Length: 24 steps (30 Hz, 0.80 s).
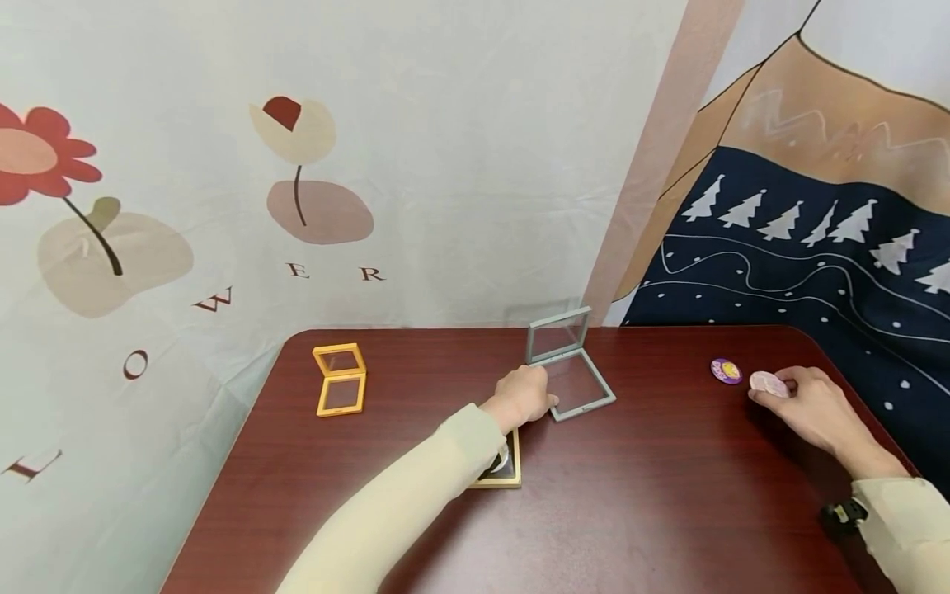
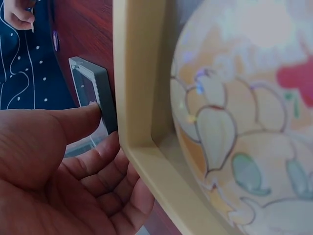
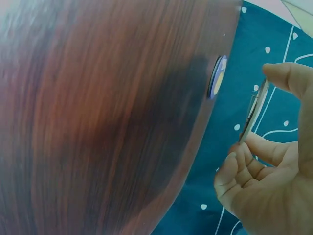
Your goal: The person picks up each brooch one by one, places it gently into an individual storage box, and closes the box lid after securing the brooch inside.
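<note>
I'd say the step in hand is lifting a badge while the grey frame (image 1: 560,357) is held. The left hand (image 1: 522,394) pinches the grey frame's left edge; the frame lies open on the table (image 1: 668,495), its lid tilted up at the far side. Well right of it, the right hand (image 1: 812,408) holds the pink badge (image 1: 768,384) by its rim in a narrow grip, seemingly clear of the table. Between the 2, nearer that badge, lies the purple badge (image 1: 726,371). The gold frame (image 1: 517,462), with 1 cartoon badge (image 2: 244,127) inside, sits nearer than the grey frame; the yellow frame (image 1: 341,375) stands open well left. The next move seems to call for bringing the pink badge leftwards, level, with the grey frame steadied.
</note>
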Motion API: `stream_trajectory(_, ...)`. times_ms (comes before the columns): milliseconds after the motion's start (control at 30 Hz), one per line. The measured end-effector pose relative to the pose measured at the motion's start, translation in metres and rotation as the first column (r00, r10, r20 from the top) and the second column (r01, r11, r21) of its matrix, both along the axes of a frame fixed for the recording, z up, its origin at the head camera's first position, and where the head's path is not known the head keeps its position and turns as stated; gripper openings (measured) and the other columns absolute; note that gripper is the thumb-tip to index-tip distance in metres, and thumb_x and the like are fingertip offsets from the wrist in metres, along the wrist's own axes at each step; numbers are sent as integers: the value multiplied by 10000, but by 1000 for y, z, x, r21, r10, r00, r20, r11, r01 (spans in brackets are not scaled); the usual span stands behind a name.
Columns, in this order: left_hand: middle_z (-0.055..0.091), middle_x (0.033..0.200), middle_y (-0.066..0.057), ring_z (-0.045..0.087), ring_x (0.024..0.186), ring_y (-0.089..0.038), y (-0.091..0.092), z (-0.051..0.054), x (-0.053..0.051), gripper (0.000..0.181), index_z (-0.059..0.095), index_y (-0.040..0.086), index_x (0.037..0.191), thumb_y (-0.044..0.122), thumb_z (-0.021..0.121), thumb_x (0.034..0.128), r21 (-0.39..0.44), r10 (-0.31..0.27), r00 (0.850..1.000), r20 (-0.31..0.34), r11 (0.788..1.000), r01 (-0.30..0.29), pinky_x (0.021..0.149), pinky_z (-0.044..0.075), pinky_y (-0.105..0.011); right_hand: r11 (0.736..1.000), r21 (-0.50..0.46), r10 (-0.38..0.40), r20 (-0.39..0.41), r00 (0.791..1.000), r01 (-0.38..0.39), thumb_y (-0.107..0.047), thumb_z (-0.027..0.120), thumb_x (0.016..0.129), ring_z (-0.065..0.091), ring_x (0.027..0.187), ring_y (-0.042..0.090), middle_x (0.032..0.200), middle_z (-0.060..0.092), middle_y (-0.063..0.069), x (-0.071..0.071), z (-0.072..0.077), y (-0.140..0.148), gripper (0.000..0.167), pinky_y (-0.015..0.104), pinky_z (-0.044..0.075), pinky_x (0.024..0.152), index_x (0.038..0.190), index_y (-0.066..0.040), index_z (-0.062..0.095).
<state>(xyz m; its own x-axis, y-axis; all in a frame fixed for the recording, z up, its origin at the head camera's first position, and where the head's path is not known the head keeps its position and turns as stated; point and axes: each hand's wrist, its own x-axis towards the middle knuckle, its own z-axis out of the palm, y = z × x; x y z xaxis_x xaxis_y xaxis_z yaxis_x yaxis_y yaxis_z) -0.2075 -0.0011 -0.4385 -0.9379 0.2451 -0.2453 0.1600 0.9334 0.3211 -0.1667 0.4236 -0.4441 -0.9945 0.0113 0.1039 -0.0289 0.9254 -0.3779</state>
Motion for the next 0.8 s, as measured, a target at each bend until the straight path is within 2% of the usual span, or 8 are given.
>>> stream_trajectory(167,750,1072,-91,680,880,-239,0,1,2,287,702,118,844,365,748,982,17,-5,1000,4,1000,4,752,555,-438,999,-52,6,-52,999,-8,-382,705,962,514,939,424,1106,528,324,3,1,-11,592,455,434,736,1200,138,554)
stream_trajectory(400,743,984,-80,649,805,-222,0,0,4,297,694,119,812,360,760,973,29,-30,1000,4,999,30,717,547,-424,996,-79,31,-141,989,-42,-329,751,931,524,907,323,1088,555,246,8,6,-30,523,262,387,671,1203,92,600)
stream_trajectory(800,700,836,-54,676,796,-238,4,1,14,316,655,120,762,328,773,967,39,-84,996,5,996,84,713,548,-397,991,-107,56,-171,984,-75,-313,766,932,489,920,305,1144,558,225,10,15,-56,530,274,380,678,1265,61,591)
